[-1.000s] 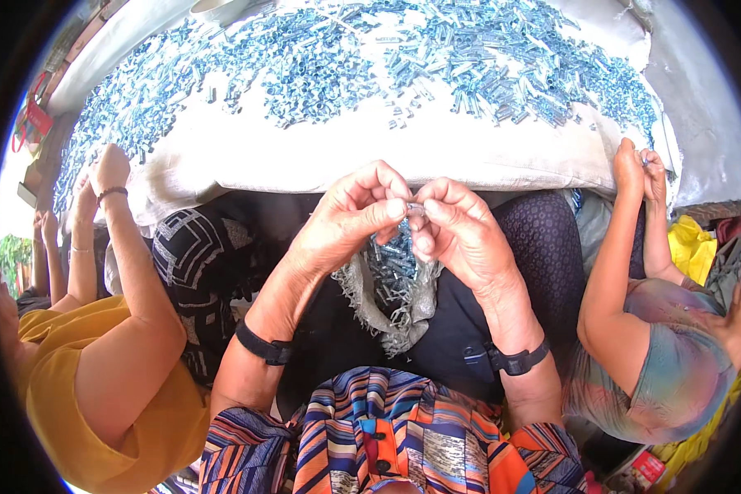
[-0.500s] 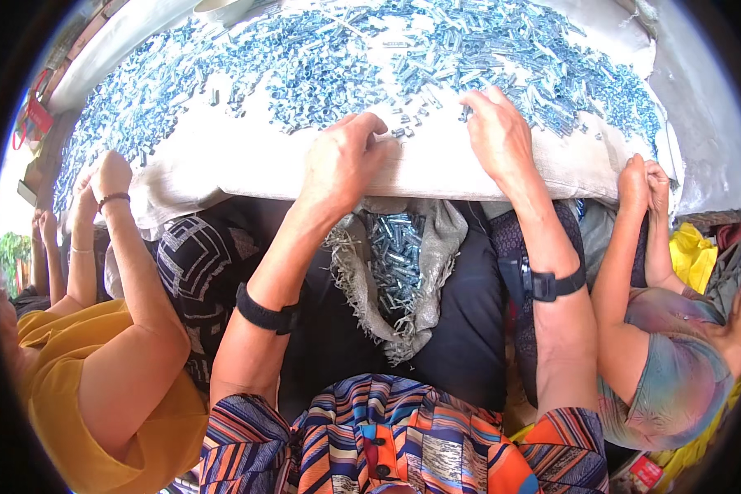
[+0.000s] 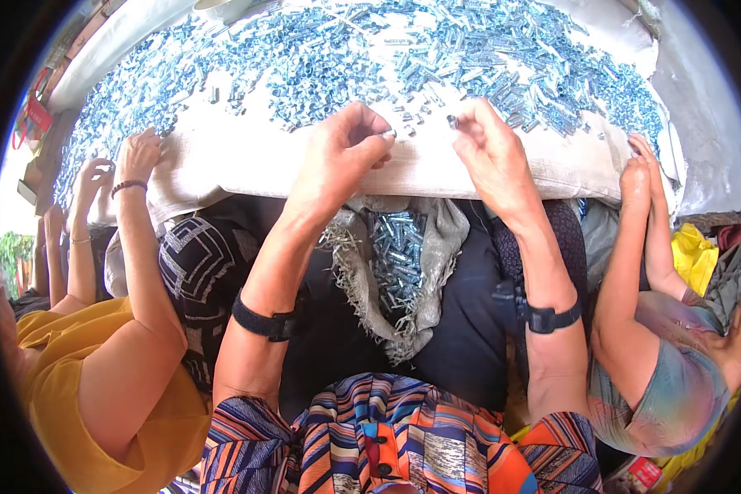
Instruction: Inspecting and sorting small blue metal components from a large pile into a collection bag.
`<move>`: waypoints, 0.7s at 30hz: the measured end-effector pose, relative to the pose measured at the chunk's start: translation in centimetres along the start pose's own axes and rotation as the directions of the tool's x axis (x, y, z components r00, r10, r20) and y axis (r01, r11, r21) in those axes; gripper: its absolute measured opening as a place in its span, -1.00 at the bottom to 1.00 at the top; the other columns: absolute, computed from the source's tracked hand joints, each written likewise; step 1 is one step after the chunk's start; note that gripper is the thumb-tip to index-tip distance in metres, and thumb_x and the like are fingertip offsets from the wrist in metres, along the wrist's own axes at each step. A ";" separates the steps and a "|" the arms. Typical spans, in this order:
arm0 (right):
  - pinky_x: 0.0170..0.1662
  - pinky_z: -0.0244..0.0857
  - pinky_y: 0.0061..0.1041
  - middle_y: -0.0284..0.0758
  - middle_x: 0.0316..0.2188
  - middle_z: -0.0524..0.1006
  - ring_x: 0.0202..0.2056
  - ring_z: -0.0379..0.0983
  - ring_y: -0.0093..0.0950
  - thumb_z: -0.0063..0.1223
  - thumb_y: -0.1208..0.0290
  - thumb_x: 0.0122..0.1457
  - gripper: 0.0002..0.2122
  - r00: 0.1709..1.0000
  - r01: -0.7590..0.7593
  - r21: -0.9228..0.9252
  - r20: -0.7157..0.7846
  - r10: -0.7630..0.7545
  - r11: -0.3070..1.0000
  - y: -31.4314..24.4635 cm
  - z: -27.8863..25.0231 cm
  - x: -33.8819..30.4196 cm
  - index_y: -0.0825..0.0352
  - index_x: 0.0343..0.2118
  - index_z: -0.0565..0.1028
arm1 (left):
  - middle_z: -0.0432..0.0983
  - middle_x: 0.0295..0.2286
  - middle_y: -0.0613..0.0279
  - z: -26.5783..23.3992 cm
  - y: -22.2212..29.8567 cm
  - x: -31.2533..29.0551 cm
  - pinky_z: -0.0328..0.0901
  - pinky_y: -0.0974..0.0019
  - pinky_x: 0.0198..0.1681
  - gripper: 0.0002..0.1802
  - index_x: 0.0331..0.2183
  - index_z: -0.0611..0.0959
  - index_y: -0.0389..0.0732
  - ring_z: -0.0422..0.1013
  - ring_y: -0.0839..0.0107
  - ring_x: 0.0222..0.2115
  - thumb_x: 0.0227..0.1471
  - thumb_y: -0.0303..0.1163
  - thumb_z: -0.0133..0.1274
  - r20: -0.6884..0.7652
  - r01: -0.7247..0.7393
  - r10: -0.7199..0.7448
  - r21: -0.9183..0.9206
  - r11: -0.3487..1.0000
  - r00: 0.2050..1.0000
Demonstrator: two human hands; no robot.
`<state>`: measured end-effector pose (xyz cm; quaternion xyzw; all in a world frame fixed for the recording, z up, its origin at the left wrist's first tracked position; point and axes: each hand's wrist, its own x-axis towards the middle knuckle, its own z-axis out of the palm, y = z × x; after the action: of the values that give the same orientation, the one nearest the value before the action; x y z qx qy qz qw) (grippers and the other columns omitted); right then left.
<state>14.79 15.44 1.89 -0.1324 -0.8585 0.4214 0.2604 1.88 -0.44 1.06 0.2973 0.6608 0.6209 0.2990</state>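
Note:
Small bluish metal tubes [image 3: 321,86] are spread over the cloth-covered table [image 3: 247,160] in front of me. My left hand [image 3: 343,156] is closed above the table's near edge, thumb and forefinger pinching a small metal tube [image 3: 392,133]. To the right, my right hand [image 3: 496,160] pinches another short metal tube [image 3: 453,122] at its fingertips. A few loose pieces lie between the hands. Below, on my lap, a frayed woven sack [image 3: 356,292] gapes, with many longer metal tubes [image 3: 399,247] inside it.
At my left, a person in a mustard top [image 3: 99,370] has both hands at the table edge. Another person in a multicoloured top [image 3: 659,379] works close on my right. A pale bowl [image 3: 222,8] stands at the far side. Yellow bags [image 3: 690,255] lie at the right.
My right hand has drawn back from the pile toward me, with a small tube now showing at its fingertips. My left hand has shifted slightly. Both neighbours' hands have moved too.

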 end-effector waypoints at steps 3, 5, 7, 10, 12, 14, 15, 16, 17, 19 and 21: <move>-0.41 0.28 -0.63 -0.40 -0.52 0.43 -0.51 0.36 -0.63 -0.02 0.52 0.14 -0.92 0.962 -0.274 0.444 0.136 0.238 0.853 -1.4 0.4 -2.2 0.42 -0.35 0.41 | 0.45 -0.55 0.32 0.1 0.5 -1.5 0.28 0.52 -0.37 -0.90 -0.39 0.49 -0.24 0.39 0.59 -0.51 -0.02 -0.46 0.04 0.057 0.002 0.008 -0.179 0.984 0.998; -0.45 0.26 -0.73 -0.48 -0.55 0.43 -0.53 0.33 -0.74 0.01 0.49 0.15 -0.90 0.942 -0.331 0.569 0.160 0.294 0.753 -1.0 0.3 -3.3 0.39 -0.31 0.45 | 0.46 -0.54 0.32 0.6 0.5 -2.2 0.29 0.51 -0.38 -0.91 -0.39 0.49 -0.23 0.39 0.59 -0.52 -0.01 -0.46 0.04 0.078 0.000 0.022 -0.270 0.963 0.997; -0.45 0.25 -0.73 -0.49 -0.55 0.43 -0.53 0.32 -0.74 0.00 0.49 0.15 -0.90 0.952 -0.302 0.581 0.146 0.268 0.756 -1.6 0.9 -3.9 0.40 -0.31 0.46 | 0.45 -0.54 0.32 0.5 0.6 -3.1 0.30 0.51 -0.39 -0.91 -0.38 0.49 -0.21 0.39 0.58 -0.52 0.03 -0.43 0.04 0.122 0.042 0.002 -0.358 0.933 0.992; -0.45 0.24 -0.75 -0.50 -0.56 0.42 -0.54 0.31 -0.74 0.02 0.48 0.15 -0.90 0.956 -0.291 0.560 0.148 0.252 0.776 -2.7 1.0 -4.6 0.39 -0.32 0.49 | 0.45 -0.54 0.30 0.7 0.8 -3.9 0.31 0.52 -0.41 -0.90 -0.36 0.50 -0.21 0.40 0.56 -0.53 0.06 -0.41 0.04 0.166 0.088 -0.014 -0.448 0.890 0.986; -0.44 0.23 -0.75 -0.50 -0.57 0.43 -0.54 0.31 -0.74 0.03 0.48 0.14 -0.90 0.962 -0.270 0.567 0.192 0.194 0.778 -3.0 1.1 -4.9 0.38 -0.33 0.50 | 0.46 -0.53 0.28 1.0 0.8 -4.3 0.30 0.52 -0.42 -0.89 -0.35 0.50 -0.22 0.40 0.55 -0.54 0.06 -0.41 0.04 0.183 0.099 -0.016 -0.451 0.887 0.983; -0.44 0.23 -0.74 -0.49 -0.57 0.43 -0.54 0.32 -0.74 0.04 0.48 0.14 -0.90 0.959 -0.284 0.588 0.190 0.211 0.758 -3.3 1.3 -5.3 0.38 -0.34 0.50 | 0.46 -0.54 0.27 1.1 0.7 -4.6 0.29 0.52 -0.44 -0.89 -0.34 0.50 -0.23 0.39 0.54 -0.54 0.05 -0.42 0.04 0.212 0.106 0.000 -0.489 0.866 0.977; -0.44 0.23 -0.74 -0.49 -0.57 0.44 -0.54 0.32 -0.73 0.04 0.48 0.13 -0.91 0.954 -0.301 0.643 0.196 0.228 0.704 -3.5 1.4 -5.5 0.37 -0.34 0.50 | 0.46 -0.54 0.27 1.1 0.8 -4.6 0.29 0.52 -0.44 -0.89 -0.34 0.50 -0.23 0.39 0.54 -0.54 0.05 -0.42 0.04 0.213 0.107 0.000 -0.489 0.866 0.977; -0.44 0.23 -0.74 -0.49 -0.57 0.44 -0.54 0.33 -0.72 0.05 0.48 0.13 -0.91 0.948 -0.315 0.694 0.204 0.243 0.647 -3.5 1.5 -5.6 0.37 -0.35 0.50 | 0.45 -0.54 0.30 1.1 0.9 -4.7 0.28 0.53 -0.44 -0.88 -0.37 0.52 -0.24 0.38 0.57 -0.55 0.04 -0.40 0.06 0.217 0.104 0.007 -0.499 0.861 0.976; -0.44 0.23 -0.74 -0.49 -0.57 0.44 -0.54 0.33 -0.72 0.05 0.48 0.13 -0.91 0.948 -0.315 0.695 0.203 0.244 0.647 -3.5 1.5 -5.7 0.37 -0.35 0.50 | 0.45 -0.55 0.33 1.1 0.9 -4.8 0.28 0.53 -0.45 -0.86 -0.39 0.53 -0.25 0.36 0.60 -0.56 0.03 -0.38 0.08 0.220 0.102 0.015 -0.508 0.855 0.975; -0.44 0.24 -0.74 -0.46 -0.56 0.45 -0.54 0.34 -0.71 0.05 0.48 0.13 -0.90 0.955 -0.295 0.675 0.199 0.218 0.677 -3.5 1.4 -5.8 0.38 -0.33 0.48 | 0.45 -0.54 0.33 1.0 0.9 -4.8 0.27 0.53 -0.45 -0.86 -0.40 0.53 -0.25 0.35 0.60 -0.56 0.03 -0.38 0.08 0.232 0.096 0.023 -0.489 0.867 0.972; -0.44 0.25 -0.73 -0.45 -0.56 0.44 -0.54 0.34 -0.70 0.04 0.48 0.13 -0.91 0.954 -0.299 0.689 0.198 0.225 0.660 -3.7 1.4 -5.9 0.38 -0.33 0.47 | 0.44 -0.54 0.34 0.9 1.0 -4.8 0.27 0.54 -0.46 -0.87 -0.40 0.53 -0.24 0.35 0.61 -0.56 0.03 -0.38 0.08 0.243 0.090 0.031 -0.470 0.878 0.969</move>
<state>18.84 9.58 2.13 -0.1235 -0.6119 0.7587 0.1863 5.69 -3.52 2.10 0.2780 0.4501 0.7186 0.4513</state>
